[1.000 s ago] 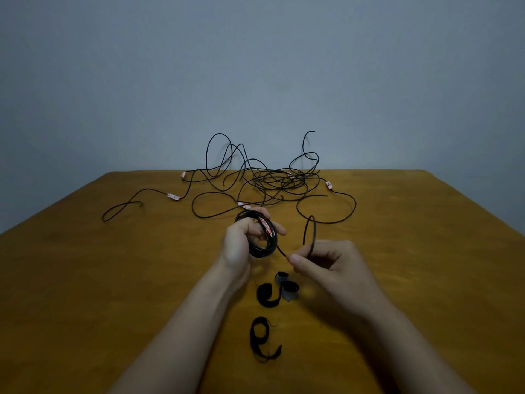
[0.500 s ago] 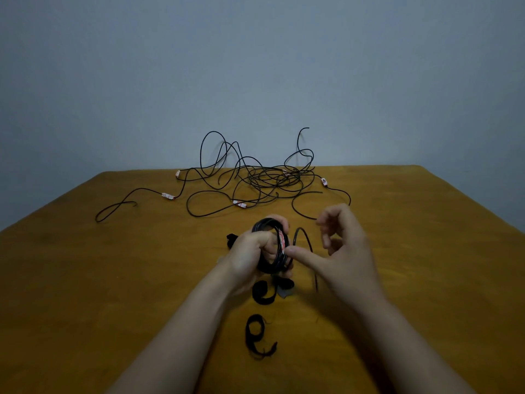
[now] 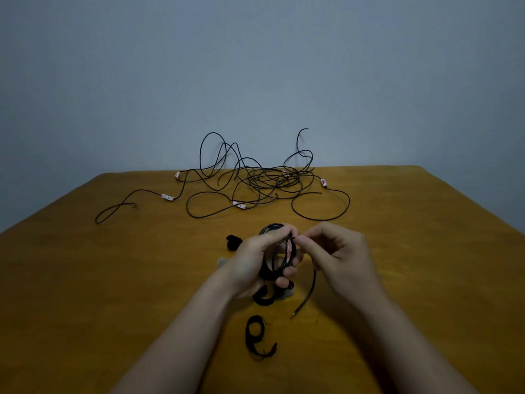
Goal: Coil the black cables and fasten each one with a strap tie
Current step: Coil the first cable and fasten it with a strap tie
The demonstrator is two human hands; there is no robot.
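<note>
Coiling step: judged to be the last turn of 1 black cable, with a short tail left to lay on before a strap goes round
Coil point(image 3: 279, 251): held upright just above the table point(image 3: 113, 280), midway between its side edges and nearer the near edge, several turns bunched together
Left hand point(image 3: 252, 263): fingers and thumb curled round the coil, clamping the turns
Right hand point(image 3: 338, 251): thumb and forefinger pinch the cable at the coil's top, just beside the left thumb
Loose tail point(image 3: 308, 291): hangs from the right hand, its end near the straps
Strap ties: 1 curled strap tie point(image 3: 258, 336) lies toward the near edge; another point(image 3: 264, 298) is partly hidden under the left hand
Tangle of cables point(image 3: 264, 180): along the middle of the far edge, well apart from the hands
Doing it well: lay the tail along the same curve as the other turns, without twisting, and trap its end under the left thumb
Next need: only then free the right hand for the nearest strap
Risk: the cable looks springy, so a slack left grip could let the turns fan out
</note>
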